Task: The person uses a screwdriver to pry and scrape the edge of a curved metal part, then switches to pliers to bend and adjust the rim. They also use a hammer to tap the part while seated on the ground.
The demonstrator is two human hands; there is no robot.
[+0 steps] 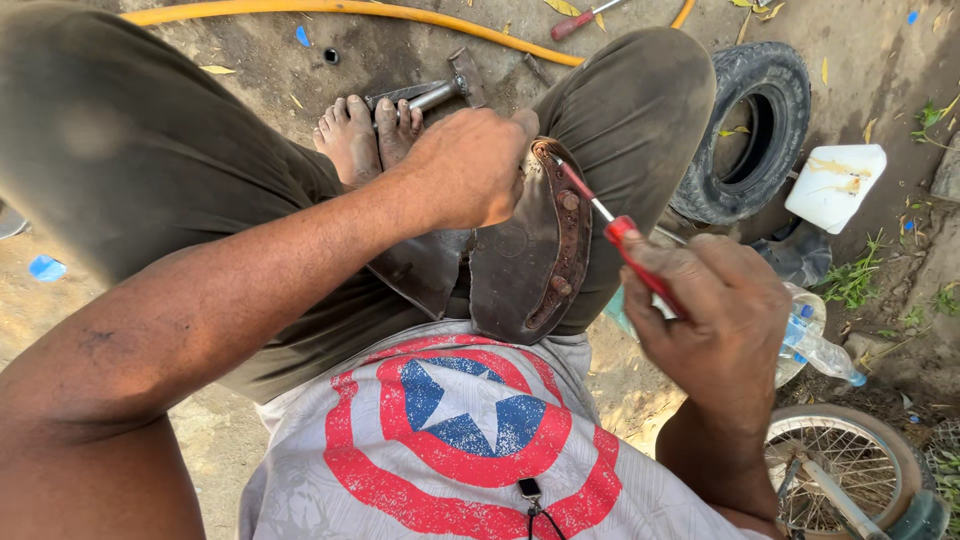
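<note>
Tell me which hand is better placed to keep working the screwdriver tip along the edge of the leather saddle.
Right, probably. The right hand already grips the red-handled screwdriver, its tip at the rim of the leather saddle. The left hand is pressed on the saddle's top, holding it on the lap.

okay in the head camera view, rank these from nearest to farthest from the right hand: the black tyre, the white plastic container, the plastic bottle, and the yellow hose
From the right hand:
1. Plastic bottle, just beside the hand, on its right.
2. Black tyre, up and right on the ground.
3. White plastic container, just beyond the tyre; nearly level with it, so that order is loose.
4. Yellow hose, far across the top.
</note>
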